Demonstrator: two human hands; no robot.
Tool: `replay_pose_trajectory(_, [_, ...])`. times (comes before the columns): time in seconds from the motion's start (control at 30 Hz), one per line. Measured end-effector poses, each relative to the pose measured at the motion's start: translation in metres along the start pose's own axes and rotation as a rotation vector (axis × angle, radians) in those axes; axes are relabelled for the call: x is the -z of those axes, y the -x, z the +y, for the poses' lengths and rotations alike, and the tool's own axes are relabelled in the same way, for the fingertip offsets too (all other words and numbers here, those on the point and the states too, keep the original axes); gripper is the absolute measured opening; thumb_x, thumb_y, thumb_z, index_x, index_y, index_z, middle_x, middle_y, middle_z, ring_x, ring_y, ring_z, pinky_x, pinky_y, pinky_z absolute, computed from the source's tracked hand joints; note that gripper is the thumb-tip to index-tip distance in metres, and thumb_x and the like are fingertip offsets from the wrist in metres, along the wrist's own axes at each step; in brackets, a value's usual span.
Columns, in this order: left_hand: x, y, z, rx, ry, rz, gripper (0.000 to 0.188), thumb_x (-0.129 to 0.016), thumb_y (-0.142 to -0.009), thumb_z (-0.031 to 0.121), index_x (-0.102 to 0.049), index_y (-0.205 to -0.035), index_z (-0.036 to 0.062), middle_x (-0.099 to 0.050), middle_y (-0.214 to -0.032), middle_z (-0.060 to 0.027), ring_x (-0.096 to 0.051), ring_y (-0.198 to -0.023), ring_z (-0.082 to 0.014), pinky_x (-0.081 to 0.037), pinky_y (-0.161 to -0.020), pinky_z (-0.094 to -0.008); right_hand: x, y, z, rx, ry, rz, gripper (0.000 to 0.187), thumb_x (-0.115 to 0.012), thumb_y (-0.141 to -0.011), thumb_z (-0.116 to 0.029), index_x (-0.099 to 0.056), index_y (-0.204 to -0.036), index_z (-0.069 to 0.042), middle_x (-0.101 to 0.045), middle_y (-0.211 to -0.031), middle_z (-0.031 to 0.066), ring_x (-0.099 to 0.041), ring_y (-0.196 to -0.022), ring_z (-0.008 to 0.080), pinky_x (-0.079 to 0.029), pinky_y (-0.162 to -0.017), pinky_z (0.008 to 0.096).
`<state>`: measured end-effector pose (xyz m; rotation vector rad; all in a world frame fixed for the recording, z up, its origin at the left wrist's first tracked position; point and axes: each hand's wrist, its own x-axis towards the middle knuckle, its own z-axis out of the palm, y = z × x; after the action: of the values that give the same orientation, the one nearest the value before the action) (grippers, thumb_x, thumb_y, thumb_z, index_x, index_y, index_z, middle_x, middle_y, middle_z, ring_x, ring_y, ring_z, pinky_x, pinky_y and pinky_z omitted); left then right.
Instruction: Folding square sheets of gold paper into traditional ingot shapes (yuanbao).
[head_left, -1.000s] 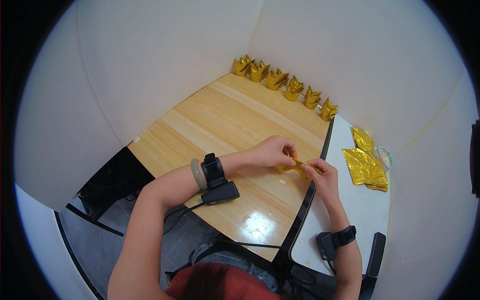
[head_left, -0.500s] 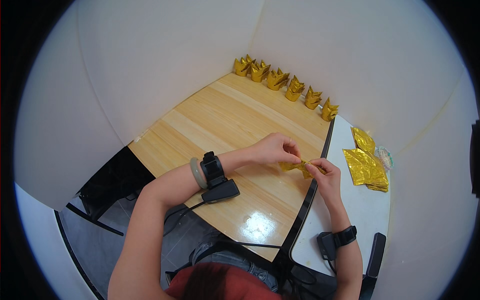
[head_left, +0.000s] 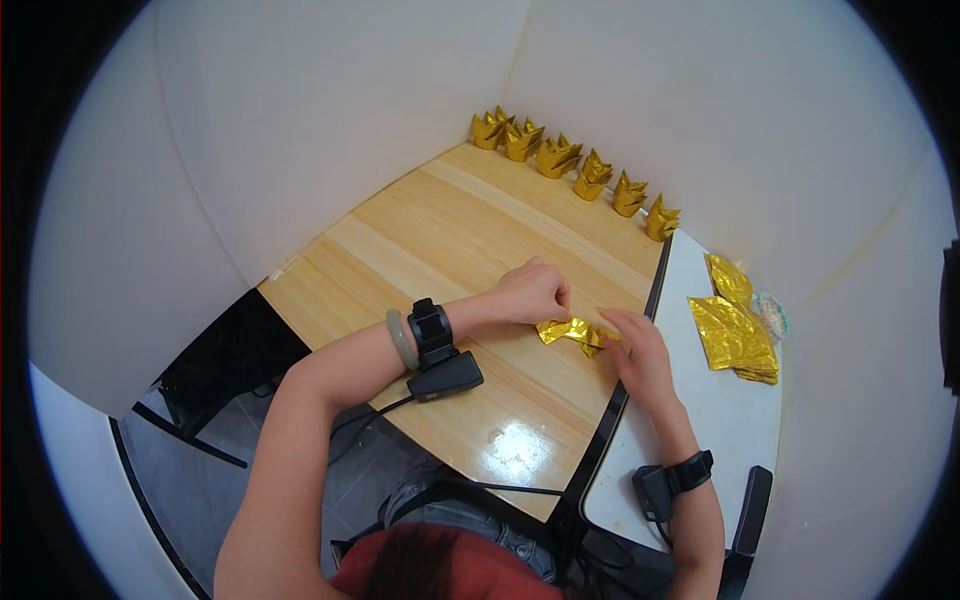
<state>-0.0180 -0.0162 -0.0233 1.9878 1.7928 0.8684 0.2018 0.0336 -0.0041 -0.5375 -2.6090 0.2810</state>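
Note:
A crinkled, folded strip of gold foil paper [head_left: 572, 332] is low over the wooden table, between my two hands. My left hand [head_left: 533, 292] has its fingers curled in, pinching the strip's left part from above. At the strip's right end my right hand [head_left: 642, 355] grips it between thumb and fingers, with the fingertips partly hidden. Several crown-shaped gold foil pieces [head_left: 558, 157] stand upright in a row along the far wall.
A stack of gold foil sheets [head_left: 735, 335] lies on the white side table [head_left: 665, 425], with more foil [head_left: 729, 279] behind it. A small pale beaded item [head_left: 771, 316] sits beside the stack. Walls close in the far sides; a dark strip [head_left: 608, 425] separates the tabletops.
My left hand has shifted slightly left and its fingers have curled in more. My right hand has turned, and more of the gold foil strip now shows between the hands.

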Motion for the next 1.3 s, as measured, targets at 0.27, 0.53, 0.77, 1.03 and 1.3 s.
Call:
replay_pose_trajectory(0.27, [-0.005,0.001,-0.004,-0.257,0.114,-0.019,0.007,-0.061,-0.07,0.01,-0.059,-0.076,0.0056,-0.055,-0.085,-0.014,-0.055,-0.079,-0.0294,-0.045,-0.069,-0.0356,-0.003,0.004,-0.027,0.09,0.087,-0.422,0.068,-0.043,-0.088,-0.045,-0.026,-0.135,0.001,-0.027,-0.14,0.0177,-0.025,-0.131,0.0285,-0.016,-0.108,0.0433])
replay_pose_trajectory(0.53, [0.002,0.002,-0.006,-0.375,0.234,-0.288,0.018,-0.059,-0.078,0.003,-0.05,-0.093,0.002,-0.053,-0.082,-0.0089,-0.054,-0.07,-0.0186,-0.044,-0.062,-0.0301,-0.001,0.006,-0.029,0.134,0.251,-0.479,0.093,-0.044,-0.078,-0.065,-0.02,-0.137,0.003,-0.023,-0.141,0.0204,-0.018,-0.134,0.0273,-0.012,-0.108,0.0433])
replay_pose_trajectory(0.77, [0.004,0.001,0.001,-0.242,0.229,-0.338,0.016,-0.059,-0.079,0.009,-0.052,-0.092,0.0031,-0.054,-0.076,-0.0073,-0.053,-0.068,-0.0176,-0.043,-0.06,-0.0296,0.003,0.008,-0.03,0.081,0.306,-0.507,0.098,-0.044,-0.075,-0.069,-0.017,-0.138,0.001,-0.02,-0.143,0.019,-0.018,-0.134,0.0255,-0.012,-0.108,0.044])
replay_pose_trajectory(1.03, [0.001,0.001,0.001,-0.254,0.146,-0.288,0.021,-0.061,-0.078,0.014,-0.054,-0.096,0.006,-0.053,-0.076,-0.0051,-0.052,-0.068,-0.0172,-0.042,-0.059,-0.0291,0.021,0.019,-0.015,-0.056,0.328,-0.57,0.097,-0.044,-0.075,-0.068,-0.017,-0.139,0.0,-0.018,-0.145,0.0154,-0.017,-0.134,0.0252,-0.011,-0.108,0.0452])
replay_pose_trajectory(1.3, [0.002,0.002,-0.001,-0.28,0.154,-0.28,0.013,-0.062,-0.076,0.011,-0.061,-0.088,0.0086,-0.056,-0.079,-0.0056,-0.055,-0.072,-0.0183,-0.044,-0.062,-0.0294,0.027,0.014,-0.007,-0.153,0.075,-0.332,0.062,-0.066,-0.075,-0.032,-0.043,-0.126,-0.006,-0.046,-0.123,0.012,-0.041,-0.116,0.0277,-0.03,-0.1,0.0386])
